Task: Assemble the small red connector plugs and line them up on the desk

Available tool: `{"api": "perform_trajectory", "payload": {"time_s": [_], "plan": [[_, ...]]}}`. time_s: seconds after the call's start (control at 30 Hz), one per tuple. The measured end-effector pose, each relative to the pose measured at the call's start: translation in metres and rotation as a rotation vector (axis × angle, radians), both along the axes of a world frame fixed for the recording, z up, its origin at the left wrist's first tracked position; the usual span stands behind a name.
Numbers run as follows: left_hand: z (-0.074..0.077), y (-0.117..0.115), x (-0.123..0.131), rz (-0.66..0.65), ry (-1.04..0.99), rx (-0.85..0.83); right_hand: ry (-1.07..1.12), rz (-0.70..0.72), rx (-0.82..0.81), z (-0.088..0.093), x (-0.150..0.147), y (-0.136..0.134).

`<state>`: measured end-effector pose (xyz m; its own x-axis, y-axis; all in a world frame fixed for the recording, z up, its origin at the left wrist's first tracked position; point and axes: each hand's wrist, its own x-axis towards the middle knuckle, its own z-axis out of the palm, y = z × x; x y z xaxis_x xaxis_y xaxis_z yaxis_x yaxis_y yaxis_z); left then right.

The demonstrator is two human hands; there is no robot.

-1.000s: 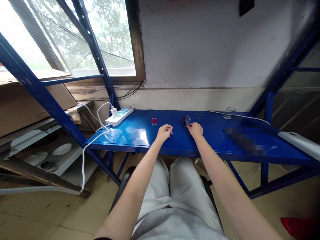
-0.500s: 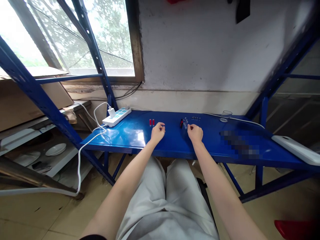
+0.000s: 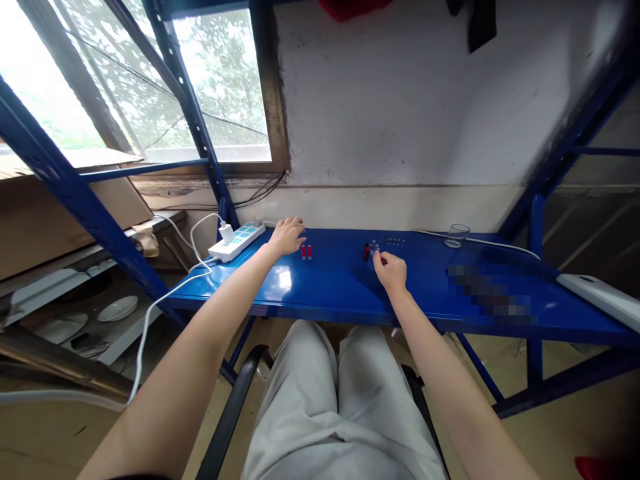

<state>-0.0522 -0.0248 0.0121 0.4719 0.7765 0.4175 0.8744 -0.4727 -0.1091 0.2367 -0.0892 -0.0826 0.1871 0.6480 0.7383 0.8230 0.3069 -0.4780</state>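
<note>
My left hand (image 3: 287, 236) reaches over the back left of the blue table (image 3: 320, 287), palm down with fingers stretched out and holding nothing I can see. Just to its right stand two small red pieces (image 3: 307, 252) side by side, paler at their lower ends. My right hand (image 3: 392, 271) is closed near the middle of the table; whatever its fingertips pinch is too small to name. Right at those fingertips is a cluster of small clear pieces (image 3: 374, 247), with a small black-and-red piece (image 3: 367, 251) on its left. Behind lies a row of several tiny pieces (image 3: 395, 241).
A white power strip (image 3: 237, 241) with a plugged-in charger lies at the table's left end, its cable hanging off. A clear glass (image 3: 457, 235) stands back right, before a blurred dark object (image 3: 490, 293). A white item (image 3: 597, 300) lies far right. Blue posts flank the table.
My left hand has moved left and away from me, past the red pieces, and its fingers have spread. My right hand stays by the clear pieces. The view has shifted slightly.
</note>
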Motion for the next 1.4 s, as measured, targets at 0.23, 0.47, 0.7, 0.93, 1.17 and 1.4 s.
{"api": "perform_trajectory", "payload": {"time_s": [0.23,0.47,0.7,0.93,1.17,1.4], "plan": [[-0.023,0.014,0.004,0.031,0.006,-0.113,-0.038,0.015,0.064,0.003,-0.002,-0.002],[-0.031,0.014,0.014,0.02,-0.102,-0.146,-0.047,0.041,0.073,0.0,0.0,-0.001],[-0.04,0.015,0.018,0.009,-0.146,-0.125,-0.055,0.052,0.077,-0.001,0.001,0.001],[-0.032,0.001,0.04,-0.065,-0.408,0.06,-0.075,0.039,0.103,-0.002,0.0,0.002],[-0.051,-0.028,0.072,-0.023,-1.12,0.113,-0.208,0.021,0.204,-0.003,-0.007,0.002],[-0.085,-0.046,0.096,-0.064,-1.75,-0.372,-0.297,0.062,0.145,0.001,-0.011,-0.003]]}}
